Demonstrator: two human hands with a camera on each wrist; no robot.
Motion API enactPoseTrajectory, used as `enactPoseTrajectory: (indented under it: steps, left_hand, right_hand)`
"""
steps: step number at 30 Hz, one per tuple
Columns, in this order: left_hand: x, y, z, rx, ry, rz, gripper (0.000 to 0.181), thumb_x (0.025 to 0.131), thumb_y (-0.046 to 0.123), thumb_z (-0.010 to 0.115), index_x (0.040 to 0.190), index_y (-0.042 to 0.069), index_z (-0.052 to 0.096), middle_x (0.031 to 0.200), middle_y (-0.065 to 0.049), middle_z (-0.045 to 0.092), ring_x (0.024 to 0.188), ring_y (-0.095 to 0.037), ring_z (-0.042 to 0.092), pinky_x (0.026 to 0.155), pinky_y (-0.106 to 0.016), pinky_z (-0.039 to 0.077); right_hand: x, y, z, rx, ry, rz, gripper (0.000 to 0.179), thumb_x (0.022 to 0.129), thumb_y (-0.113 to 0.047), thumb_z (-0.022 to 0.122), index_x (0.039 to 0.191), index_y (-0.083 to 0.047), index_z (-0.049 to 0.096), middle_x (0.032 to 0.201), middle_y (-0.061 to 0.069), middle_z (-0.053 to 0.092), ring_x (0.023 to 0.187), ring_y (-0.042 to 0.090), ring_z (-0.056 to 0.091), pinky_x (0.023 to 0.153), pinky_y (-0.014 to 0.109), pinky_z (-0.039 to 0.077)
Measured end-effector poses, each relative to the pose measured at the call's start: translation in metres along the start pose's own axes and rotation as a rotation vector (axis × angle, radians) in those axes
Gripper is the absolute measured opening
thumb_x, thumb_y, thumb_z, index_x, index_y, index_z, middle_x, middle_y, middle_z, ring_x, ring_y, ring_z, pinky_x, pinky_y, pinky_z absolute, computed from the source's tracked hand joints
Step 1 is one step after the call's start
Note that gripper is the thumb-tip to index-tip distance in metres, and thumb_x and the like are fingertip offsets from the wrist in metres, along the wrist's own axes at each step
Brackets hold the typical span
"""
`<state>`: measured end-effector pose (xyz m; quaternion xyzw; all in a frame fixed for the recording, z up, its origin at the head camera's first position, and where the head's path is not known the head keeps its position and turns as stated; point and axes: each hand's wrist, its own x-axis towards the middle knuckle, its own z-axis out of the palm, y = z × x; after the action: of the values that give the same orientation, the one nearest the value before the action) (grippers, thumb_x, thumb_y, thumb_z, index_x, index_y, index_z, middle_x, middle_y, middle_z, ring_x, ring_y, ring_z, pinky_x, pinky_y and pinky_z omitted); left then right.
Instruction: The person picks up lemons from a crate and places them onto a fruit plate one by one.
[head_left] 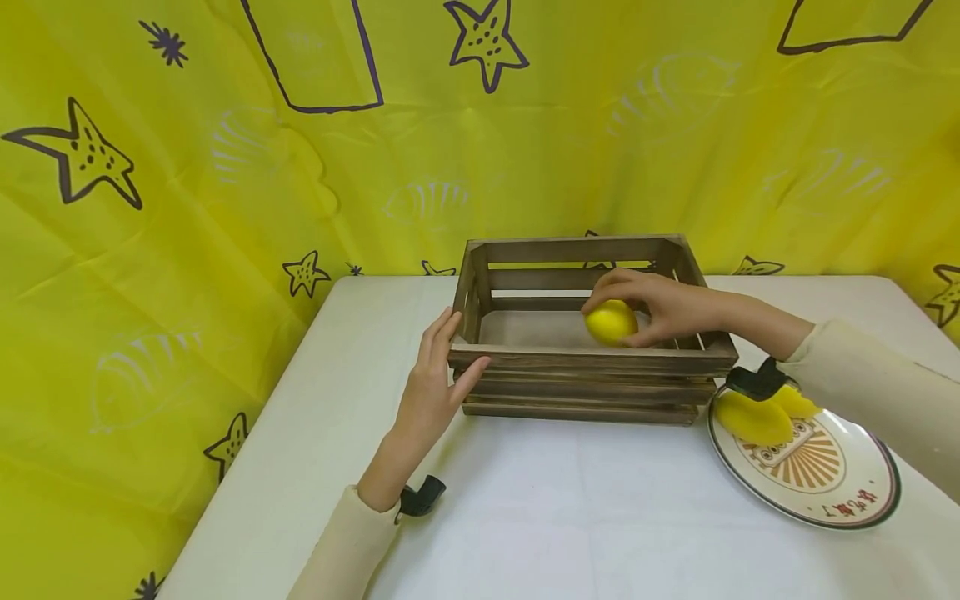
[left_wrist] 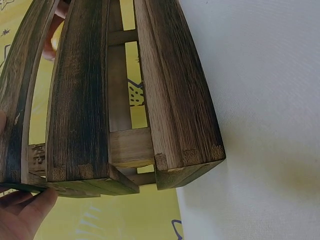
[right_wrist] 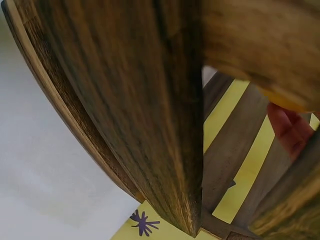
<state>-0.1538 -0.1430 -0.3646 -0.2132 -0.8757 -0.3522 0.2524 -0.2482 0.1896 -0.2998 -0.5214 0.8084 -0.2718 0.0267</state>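
Observation:
A slatted brown wooden crate (head_left: 585, 364) stands on the white table. Inside its upper right part, my right hand (head_left: 660, 307) holds a lemon (head_left: 611, 323) between thumb and fingers, above the crate floor. Slats hide most of that hand in the right wrist view, where fingertips (right_wrist: 291, 127) show against the yellow fruit. My left hand (head_left: 432, 383) rests on the crate's front left corner, thumb over the front rim and fingers along the left side. In the left wrist view its thumb (left_wrist: 40, 207) touches the end of a slat (left_wrist: 80, 125).
Right of the crate lies a white plate (head_left: 862, 467) with a dark rim and a printed design. Yellow lemons (head_left: 753, 419) lie on it, partly under my right forearm. A yellow curtain (head_left: 555, 167) with starfish drawings hangs behind the table (head_left: 525, 517).

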Motion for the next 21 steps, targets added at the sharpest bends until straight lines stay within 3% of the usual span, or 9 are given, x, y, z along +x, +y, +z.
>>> enactPoseTrajectory:
  steps: [8,13,21]
  left_hand:
    - [0.001,0.001,-0.001,0.011,0.004,0.012,0.066,0.092,0.02,0.07,0.145,-0.002,0.036,0.149,-0.02,0.036,0.113,-0.039,0.06,0.087,-0.041,0.056]
    - [0.0,0.002,-0.001,0.003,-0.004,-0.005,0.066,0.093,0.022,0.068,0.146,-0.001,0.036,0.15,-0.019,0.035,0.116,-0.038,0.059,0.091,-0.043,0.053]
    - [-0.001,0.002,0.0,0.003,-0.014,-0.033,0.066,0.094,0.025,0.068,0.146,-0.001,0.036,0.15,-0.02,0.035,0.115,-0.039,0.06,0.091,-0.045,0.053]
  right_hand:
    - [-0.007,-0.003,-0.003,-0.023,0.172,-0.008,0.057,0.068,0.002,0.084,0.12,-0.009,0.065,0.122,0.011,0.054,0.102,0.013,0.049,0.072,0.023,0.054]
    - [-0.011,-0.007,-0.004,0.032,0.227,0.007,0.057,0.068,0.007,0.081,0.121,-0.004,0.063,0.124,0.015,0.051,0.097,0.009,0.051,0.07,0.02,0.054]
    - [-0.018,-0.015,-0.006,0.093,0.3,0.014,0.058,0.067,0.014,0.078,0.122,0.002,0.062,0.123,0.012,0.049,0.105,0.008,0.049,0.078,0.016,0.053]
